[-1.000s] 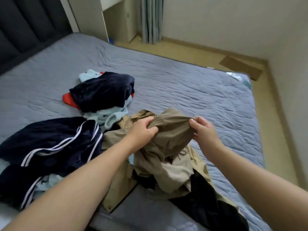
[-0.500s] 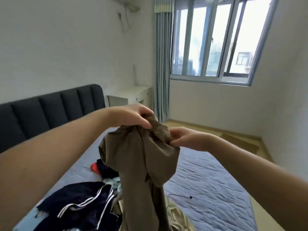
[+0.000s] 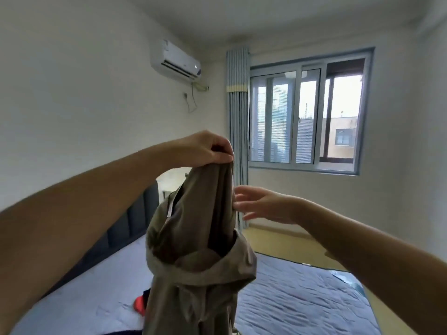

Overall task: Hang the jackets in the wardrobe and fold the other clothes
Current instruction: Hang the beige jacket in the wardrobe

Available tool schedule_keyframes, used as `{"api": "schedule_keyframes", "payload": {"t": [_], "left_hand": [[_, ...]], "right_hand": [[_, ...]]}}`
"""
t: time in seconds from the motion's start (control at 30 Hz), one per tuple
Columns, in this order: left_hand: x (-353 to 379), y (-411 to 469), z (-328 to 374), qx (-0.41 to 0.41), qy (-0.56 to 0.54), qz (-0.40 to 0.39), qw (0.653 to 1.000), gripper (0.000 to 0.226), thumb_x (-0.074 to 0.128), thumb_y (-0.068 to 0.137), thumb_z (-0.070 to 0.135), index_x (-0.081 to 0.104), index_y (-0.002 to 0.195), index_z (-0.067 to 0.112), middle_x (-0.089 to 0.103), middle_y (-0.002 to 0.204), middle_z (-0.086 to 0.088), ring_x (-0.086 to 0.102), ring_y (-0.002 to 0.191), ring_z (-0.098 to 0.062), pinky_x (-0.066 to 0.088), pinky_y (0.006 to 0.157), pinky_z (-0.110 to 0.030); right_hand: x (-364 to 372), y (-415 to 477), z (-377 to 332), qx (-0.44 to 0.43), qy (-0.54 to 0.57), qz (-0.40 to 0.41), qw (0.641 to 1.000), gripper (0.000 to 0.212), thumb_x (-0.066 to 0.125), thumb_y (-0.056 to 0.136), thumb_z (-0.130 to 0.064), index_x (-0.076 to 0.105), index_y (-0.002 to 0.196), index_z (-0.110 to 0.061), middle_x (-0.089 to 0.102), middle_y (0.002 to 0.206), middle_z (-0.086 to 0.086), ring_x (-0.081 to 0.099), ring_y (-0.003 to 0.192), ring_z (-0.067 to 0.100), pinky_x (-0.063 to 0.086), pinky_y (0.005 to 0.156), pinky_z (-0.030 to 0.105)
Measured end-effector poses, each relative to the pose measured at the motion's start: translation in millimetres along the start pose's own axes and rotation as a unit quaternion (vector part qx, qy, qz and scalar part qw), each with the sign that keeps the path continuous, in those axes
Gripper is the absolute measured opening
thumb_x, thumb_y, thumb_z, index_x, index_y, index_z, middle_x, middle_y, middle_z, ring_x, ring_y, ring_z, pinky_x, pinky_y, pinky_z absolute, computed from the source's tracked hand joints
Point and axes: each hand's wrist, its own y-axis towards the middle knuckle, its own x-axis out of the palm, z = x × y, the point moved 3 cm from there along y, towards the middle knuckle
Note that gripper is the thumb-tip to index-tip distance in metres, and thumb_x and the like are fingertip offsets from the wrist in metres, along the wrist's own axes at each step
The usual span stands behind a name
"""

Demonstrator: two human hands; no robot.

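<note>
Right hand (image 3: 264, 206) has let go, fingers spread; left hand (image 3: 205, 149) pinches jacket (image 3: 193, 257).

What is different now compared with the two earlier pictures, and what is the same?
The left hand raised the khaki jacket up from the bed, and it now hangs from that hand. The right hand, which pinched the cloth before, let go and is open beside it. The left hand keeps its grip at the top; the red garment stays on the bed.
</note>
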Motion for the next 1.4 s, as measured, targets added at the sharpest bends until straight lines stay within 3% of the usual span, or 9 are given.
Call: {"api": "schedule_keyframes", "payload": {"t": [0.23, 0.33, 0.43, 0.57, 0.7, 0.87, 1.03, 1.2, 1.4], "left_hand": [[-42, 4, -4, 0.073, 0.100, 0.016, 0.992, 0.010, 0.070, 0.085, 0.026, 0.063, 0.083, 0.034, 0.063, 0.080, 0.012, 0.059, 0.077, 0.000, 0.044, 0.071, -0.010], [-38, 8, -27, 0.041, 0.237, -0.035, 0.970, 0.019, 0.069, 0.083, 0.038, 0.053, 0.074, 0.036, 0.058, 0.073, 0.012, 0.054, 0.069, -0.003, 0.037, 0.060, -0.014], [-48, 15, -48, 0.004, 0.180, 0.035, 0.983, 0.022, 0.071, 0.079, 0.044, 0.056, 0.068, 0.033, 0.060, 0.067, 0.012, 0.056, 0.065, -0.002, 0.038, 0.056, -0.018], [-14, 6, -85, -0.072, 0.099, -0.091, 0.988, 0.015, 0.078, 0.077, 0.030, 0.069, 0.076, 0.018, 0.068, 0.068, 0.006, 0.063, 0.068, -0.010, 0.046, 0.061, -0.024], [-47, 31, -76, -0.001, 0.052, 0.113, 0.992, 0.022, 0.074, 0.079, 0.035, 0.063, 0.066, 0.020, 0.057, 0.056, 0.009, 0.051, 0.056, -0.003, 0.037, 0.055, -0.023], [11, 37, -86, -0.102, 0.151, -0.216, 0.959, 0.011, 0.067, 0.083, 0.018, 0.065, 0.073, 0.020, 0.065, 0.072, 0.007, 0.055, 0.064, -0.005, 0.043, 0.057, -0.016], [7, 51, -99, -0.137, 0.134, -0.081, 0.978, 0.018, 0.053, 0.087, 0.011, 0.063, 0.073, 0.014, 0.062, 0.075, -0.003, 0.053, 0.072, -0.016, 0.042, 0.067, -0.027], [24, 52, -119, -0.198, 0.099, -0.023, 0.975, 0.027, 0.050, 0.086, 0.008, 0.059, 0.061, 0.011, 0.057, 0.066, -0.005, 0.048, 0.065, -0.018, 0.035, 0.056, -0.025], [29, 57, -102, -0.107, 0.046, 0.007, 0.993, 0.020, 0.057, 0.086, 0.009, 0.063, 0.067, 0.007, 0.057, 0.065, -0.006, 0.048, 0.065, -0.018, 0.034, 0.057, -0.027]], "right_hand": [[-41, -14, -31, -0.018, 0.006, 0.173, 0.985, 0.009, 0.065, 0.085, -0.003, 0.069, 0.087, -0.011, 0.069, 0.090, 0.008, 0.066, 0.092, 0.024, 0.055, 0.091, 0.039], [-86, -41, -63, -0.010, -0.077, 0.225, 0.971, 0.009, 0.072, 0.082, -0.025, 0.076, 0.074, -0.025, 0.073, 0.079, 0.000, 0.070, 0.079, 0.017, 0.057, 0.070, 0.026], [-123, -65, -79, 0.055, -0.163, 0.242, 0.955, 0.031, 0.074, 0.073, -0.055, 0.076, 0.084, -0.027, 0.074, 0.087, 0.000, 0.072, 0.079, 0.016, 0.056, 0.068, 0.025], [-145, -94, -56, 0.193, -0.318, 0.226, 0.900, 0.030, 0.071, 0.078, -0.050, 0.075, 0.083, -0.021, 0.073, 0.084, 0.000, 0.069, 0.081, 0.017, 0.054, 0.067, 0.025], [-169, -110, -70, 0.153, -0.336, 0.337, 0.866, 0.018, 0.070, 0.082, -0.040, 0.073, 0.082, -0.022, 0.070, 0.081, 0.000, 0.067, 0.078, 0.015, 0.049, 0.062, 0.023], [-161, -123, -31, 0.334, -0.443, 0.193, 0.809, 0.013, 0.070, 0.082, -0.035, 0.067, 0.071, -0.027, 0.067, 0.078, -0.003, 0.062, 0.072, 0.010, 0.048, 0.061, 0.019], [-171, -139, -32, 0.284, -0.390, 0.281, 0.830, 0.015, 0.072, 0.076, -0.040, 0.073, 0.068, -0.027, 0.069, 0.070, -0.006, 0.066, 0.067, 0.010, 0.049, 0.061, 0.023], [-174, -157, -12, 0.289, -0.467, 0.325, 0.770, 0.032, 0.067, 0.083, -0.030, 0.056, 0.053, -0.027, 0.058, 0.064, -0.003, 0.053, 0.065, 0.014, 0.036, 0.056, 0.023], [-174, -163, -19, 0.266, -0.504, 0.395, 0.720, 0.033, 0.056, 0.086, -0.020, 0.046, 0.055, -0.022, 0.053, 0.066, 0.000, 0.049, 0.067, 0.020, 0.032, 0.054, 0.028]]}}
